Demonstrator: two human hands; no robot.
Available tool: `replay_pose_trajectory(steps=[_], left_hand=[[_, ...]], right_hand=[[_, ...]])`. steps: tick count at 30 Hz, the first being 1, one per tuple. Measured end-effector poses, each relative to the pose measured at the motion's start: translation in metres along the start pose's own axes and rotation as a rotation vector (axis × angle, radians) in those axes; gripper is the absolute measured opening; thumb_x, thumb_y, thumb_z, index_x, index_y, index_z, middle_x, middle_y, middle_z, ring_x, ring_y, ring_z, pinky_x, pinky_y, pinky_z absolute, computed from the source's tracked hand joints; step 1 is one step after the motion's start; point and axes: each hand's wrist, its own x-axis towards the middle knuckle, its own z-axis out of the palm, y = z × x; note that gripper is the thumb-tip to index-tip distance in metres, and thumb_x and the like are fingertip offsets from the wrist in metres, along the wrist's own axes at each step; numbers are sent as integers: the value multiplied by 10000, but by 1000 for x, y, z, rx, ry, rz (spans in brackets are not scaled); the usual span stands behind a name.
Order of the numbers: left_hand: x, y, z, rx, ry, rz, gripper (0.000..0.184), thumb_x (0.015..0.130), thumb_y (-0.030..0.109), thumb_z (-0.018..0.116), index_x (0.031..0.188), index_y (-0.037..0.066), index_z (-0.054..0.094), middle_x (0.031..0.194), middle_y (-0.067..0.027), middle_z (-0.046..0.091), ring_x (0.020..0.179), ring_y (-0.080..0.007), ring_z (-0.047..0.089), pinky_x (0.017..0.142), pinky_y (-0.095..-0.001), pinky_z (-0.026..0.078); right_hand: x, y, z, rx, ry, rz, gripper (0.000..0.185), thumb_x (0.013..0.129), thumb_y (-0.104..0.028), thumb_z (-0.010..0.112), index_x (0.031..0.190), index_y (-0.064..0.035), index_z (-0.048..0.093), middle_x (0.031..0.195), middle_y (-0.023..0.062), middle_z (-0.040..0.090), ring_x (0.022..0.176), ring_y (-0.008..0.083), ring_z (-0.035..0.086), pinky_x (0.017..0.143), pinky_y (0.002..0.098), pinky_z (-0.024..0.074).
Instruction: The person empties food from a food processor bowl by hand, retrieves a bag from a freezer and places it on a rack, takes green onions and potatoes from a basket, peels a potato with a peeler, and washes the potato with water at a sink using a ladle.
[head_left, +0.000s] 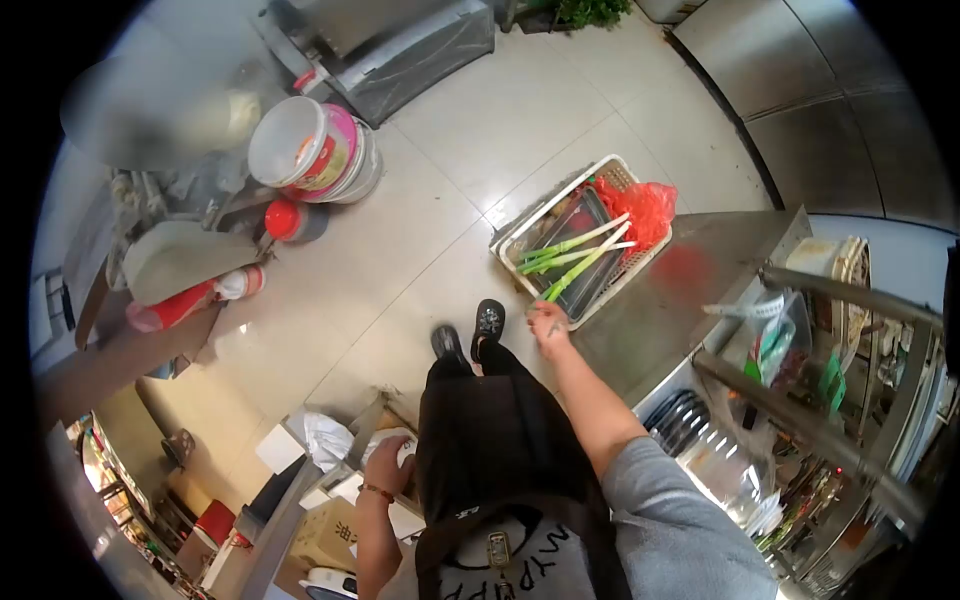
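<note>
My right hand [548,328] is closed at the near corner of a cream plastic basket [512,240], its fingers round the green end of a green onion [583,266]. Several green onions lie across a black tray [603,270] in the basket, white ends pointing up and right. A red plastic bag [650,208] bulges over the basket's right side. At the lower left, my left hand [388,466] is curled against a white object beside the boxes; what it holds is too unclear to name.
The basket rests at the end of a metal counter [640,350]. Stacked buckets [318,150] and a red-lidded jar [290,220] stand at upper left. Metal racks [820,400] line the right. A cardboard box [325,535] sits at lower left. My feet are on the tiled floor [430,250].
</note>
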Motion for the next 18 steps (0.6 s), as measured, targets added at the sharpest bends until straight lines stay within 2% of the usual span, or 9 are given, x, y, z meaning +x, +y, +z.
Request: replay_pose_trajectory(steps=[4,7,9,12,14,15,16,17,18], left_hand=[[138,20,-41,-90,-319,-24,348,798,197,596,1114,53,568,1092,-177,581,1031,-318,549,883,-396,438],[246,18,-29,34,-253,163,336,801,180,580,1112,51,567,1069,-184,582,995,-329,555,864,-409,446],[307,90,-70,76,-257,253,289,811,147,543,1078,39,568,1060,-185,576,969,-342,550,853,-426,448],[406,125,-60,253,-153,392,255,815,132,537,1049,38,570,980,-177,603,922,-330,570,832,-414,462],[468,135,-31,120,-233,394,263,814,141,546,1055,36,566,977,-173,607,916,-324,577,824,-406,466],[494,139,-11,-14,-304,377,272,814,149,555,1060,33,563,973,-170,611,910,-318,583,817,-399,469],[519,143,12,-201,-515,144,304,813,209,582,1065,39,562,940,-176,620,885,-323,596,799,-389,476],[536,143,44,-187,-530,157,304,813,209,582,1065,39,562,940,-176,620,885,-323,596,799,-389,476],[552,142,81,-71,-499,258,318,814,237,583,1055,31,570,923,-183,624,882,-329,599,797,-394,478]], right_hand=[[36,-56,-33,38,225,20,328,752,-80,610,1064,-24,528,763,57,576,571,128,506,502,248,403],[70,-13,-96,-14,362,-61,312,760,-107,627,1048,-33,533,741,42,555,565,118,497,494,243,396],[95,25,-132,-85,461,-89,305,764,-120,635,1039,-36,535,726,34,544,561,114,492,491,241,392],[138,50,-145,-161,427,-150,282,768,-151,644,1008,-41,546,715,22,525,535,98,464,470,234,370],[145,14,-105,199,483,301,341,750,-217,682,1006,-30,557,784,50,566,615,141,521,554,272,432],[164,31,-96,208,531,265,401,737,-267,697,1023,-21,561,841,72,581,691,168,541,635,297,448],[187,52,-87,216,582,227,464,723,-317,712,1039,-11,565,898,95,596,767,195,561,716,321,464],[190,35,-69,213,590,303,634,699,-414,724,1105,39,542,1063,176,579,997,274,539,905,358,407],[194,14,-53,88,628,310,710,698,-446,719,1148,58,503,1124,201,546,1052,295,516,934,362,388]])
